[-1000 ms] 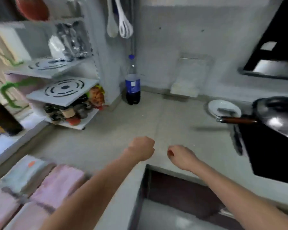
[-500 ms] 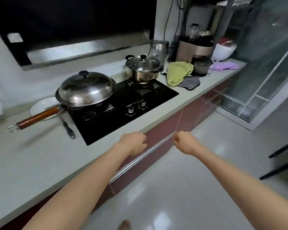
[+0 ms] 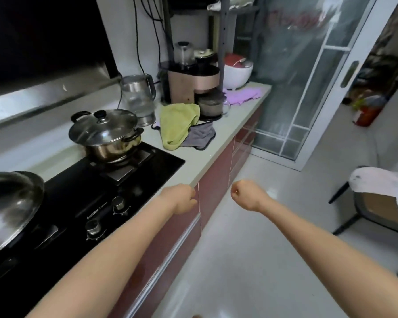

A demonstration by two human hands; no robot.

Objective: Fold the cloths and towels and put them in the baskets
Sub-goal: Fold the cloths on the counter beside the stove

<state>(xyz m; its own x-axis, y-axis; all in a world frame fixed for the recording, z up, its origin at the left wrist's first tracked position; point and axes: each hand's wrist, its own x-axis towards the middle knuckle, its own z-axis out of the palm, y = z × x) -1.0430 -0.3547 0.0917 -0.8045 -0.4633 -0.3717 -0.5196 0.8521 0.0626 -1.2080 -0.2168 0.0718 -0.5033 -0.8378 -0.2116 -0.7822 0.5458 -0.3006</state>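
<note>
Green cloth [image 3: 178, 121]: crumpled, unfolded, on the worktop [image 3: 194, 164] at the far end, right of the hob [image 3: 83, 198]. Grey cloth [image 3: 200, 136]: just beside it on the right, partly under its edge, touching. Purple cloth [image 3: 241, 96]: farther off, near the worktop's far right corner, beside a white rice cooker [image 3: 237, 72]. No basket in view.

Left hand [image 3: 182, 198]: fingers curled into a fist, holding nothing, over the near worktop edge. Right hand [image 3: 246, 195]: likewise fisted and empty, over the floor [image 3: 251, 249], near the left hand but apart. Both well short of the cloths.

Step in hand, as judged: approach to the unfolded cloths; no folding begun on these three.

Next move calls for: advance along the worktop, fingers opened, green cloth lifted first since it overlies the grey one. Caution near the lidded pot [image 3: 105, 134] on the hob and the glass kettle [image 3: 139, 97] just left of the cloths. Flat bare worktop needed for folding; basket location to be found.
</note>
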